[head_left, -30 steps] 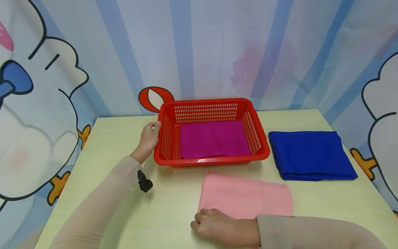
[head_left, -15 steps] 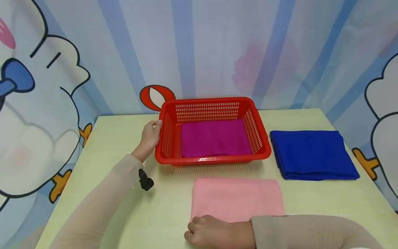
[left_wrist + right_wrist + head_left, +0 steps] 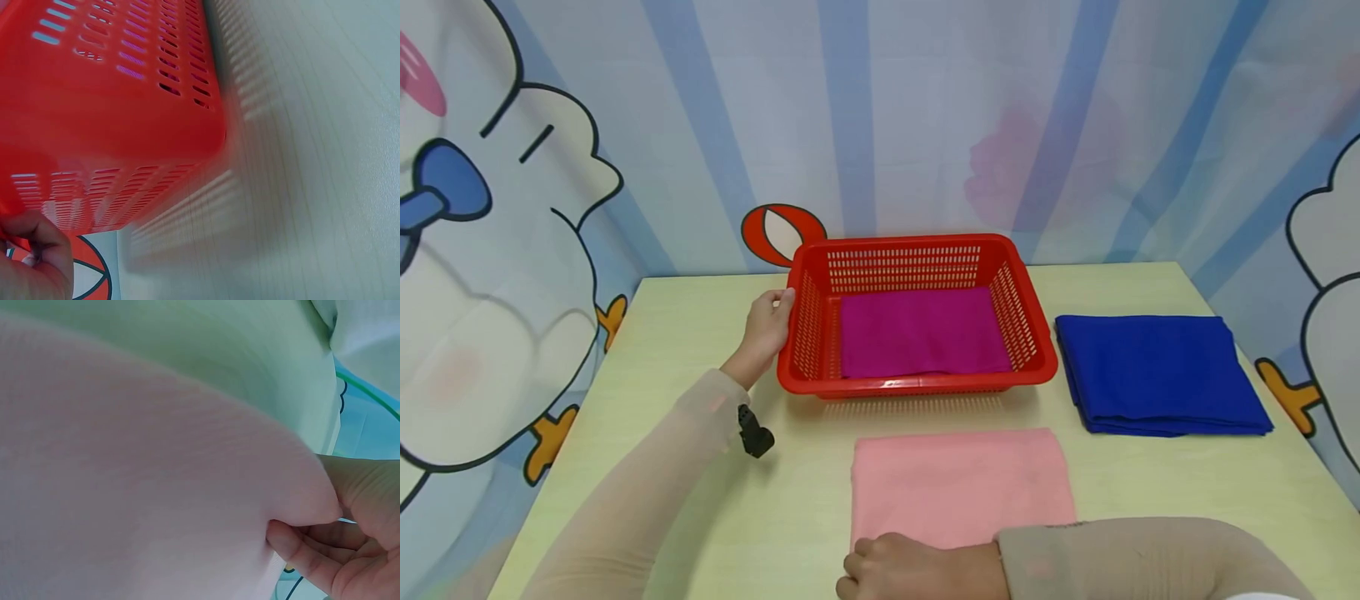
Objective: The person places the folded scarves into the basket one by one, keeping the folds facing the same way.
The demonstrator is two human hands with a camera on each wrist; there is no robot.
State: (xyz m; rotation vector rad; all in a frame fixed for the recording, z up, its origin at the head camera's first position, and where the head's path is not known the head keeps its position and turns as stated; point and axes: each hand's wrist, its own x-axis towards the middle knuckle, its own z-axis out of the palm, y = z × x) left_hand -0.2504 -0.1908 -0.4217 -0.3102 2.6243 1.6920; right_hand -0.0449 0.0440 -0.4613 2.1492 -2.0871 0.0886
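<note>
My left hand (image 3: 767, 329) grips the left rim of a red plastic basket (image 3: 917, 387) with slotted walls; the left wrist view shows the thumb and fingers at the basket's edge. A folded magenta cloth (image 3: 925, 333) lies flat on the basket floor. Near the table's front, my right hand (image 3: 917, 571) pinches the near left corner of a folded pink cloth (image 3: 962, 483). In the right wrist view the pink cloth (image 3: 156, 475) fills much of the picture, its corner between thumb and fingers. The forearm hides part of its near edge.
A folded blue cloth (image 3: 1157, 375) lies on the right of the pale wooden table (image 3: 700, 517). Behind the table hangs a printed curtain (image 3: 910, 125) with blue stripes. A small black device (image 3: 754, 432) is at the left wrist.
My right hand has drawn the pink cloth leftward and toward the front edge, and the cloth lies straighter. The left hand keeps its grip on the basket.
</note>
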